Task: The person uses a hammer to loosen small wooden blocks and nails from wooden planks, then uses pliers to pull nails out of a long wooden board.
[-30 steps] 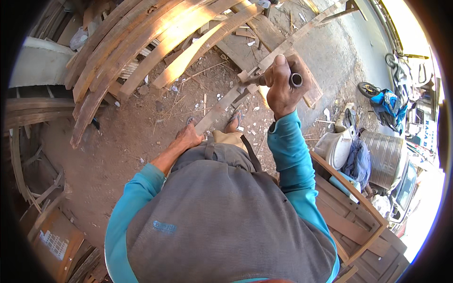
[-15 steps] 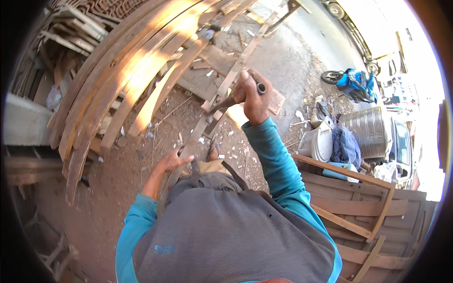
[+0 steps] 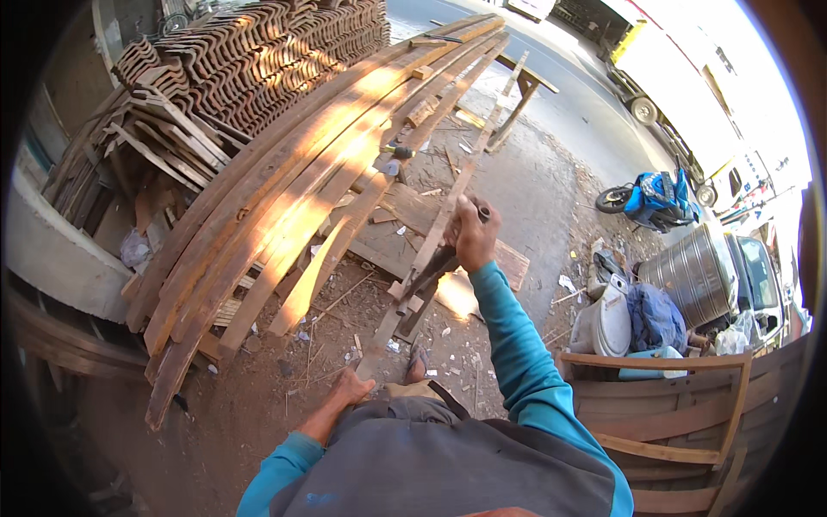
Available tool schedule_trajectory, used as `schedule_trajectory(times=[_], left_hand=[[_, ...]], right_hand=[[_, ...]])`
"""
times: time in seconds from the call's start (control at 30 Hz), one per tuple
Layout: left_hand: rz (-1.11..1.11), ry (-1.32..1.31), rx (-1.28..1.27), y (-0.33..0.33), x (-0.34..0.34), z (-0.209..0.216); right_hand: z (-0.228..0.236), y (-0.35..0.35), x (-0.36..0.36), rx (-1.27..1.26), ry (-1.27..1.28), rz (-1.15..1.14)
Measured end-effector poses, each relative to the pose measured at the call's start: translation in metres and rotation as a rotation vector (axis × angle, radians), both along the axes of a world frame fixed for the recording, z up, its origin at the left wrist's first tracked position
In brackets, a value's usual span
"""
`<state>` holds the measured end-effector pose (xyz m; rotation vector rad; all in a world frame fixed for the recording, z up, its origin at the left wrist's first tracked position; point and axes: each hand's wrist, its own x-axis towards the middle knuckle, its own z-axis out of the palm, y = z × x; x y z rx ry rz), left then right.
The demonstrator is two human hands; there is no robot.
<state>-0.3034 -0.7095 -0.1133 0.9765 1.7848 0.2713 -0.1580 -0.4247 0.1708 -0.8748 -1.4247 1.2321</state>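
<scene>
A long, narrow wooden strip runs from near my body toward the street side, resting over a small wooden block. My left hand is closed on the strip's near end. Ahead and to the right, my right hand is a fist around the handle of a dark tool. The handle's round end sticks out above the fist. The tool's dark, blade-like part slants down toward the strip near the block; its exact kind cannot be made out.
Several curved wooden beams lie stacked to the left, with a hammer on them. Roof tiles are piled behind. At right are a blue motorcycle, a metal drum, a white toilet bowl and a wooden frame.
The view has tilted up, showing more of the tiles and street. My right hand still grips the tool, which now points more steeply toward me along the strip. My left hand stays on the strip.
</scene>
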Motion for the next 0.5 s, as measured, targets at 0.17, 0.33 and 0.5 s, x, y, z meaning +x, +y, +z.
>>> schedule_trajectory(times=[0.17, 0.33, 0.5], left_hand=[[-0.012, 0.001, 0.080, 0.010, -0.006, 0.026], [-0.045, 0.011, 0.000, 0.008, -0.010, 0.026], [0.030, 0.004, 0.178, -0.011, 0.003, -0.015]], right_hand=[[-0.017, -0.087, -0.021, 0.311, -0.309, -0.001], [-0.013, -0.062, -0.011, 0.117, -0.151, 0.094], [-0.004, -0.055, -0.007, 0.071, -0.112, 0.079]])
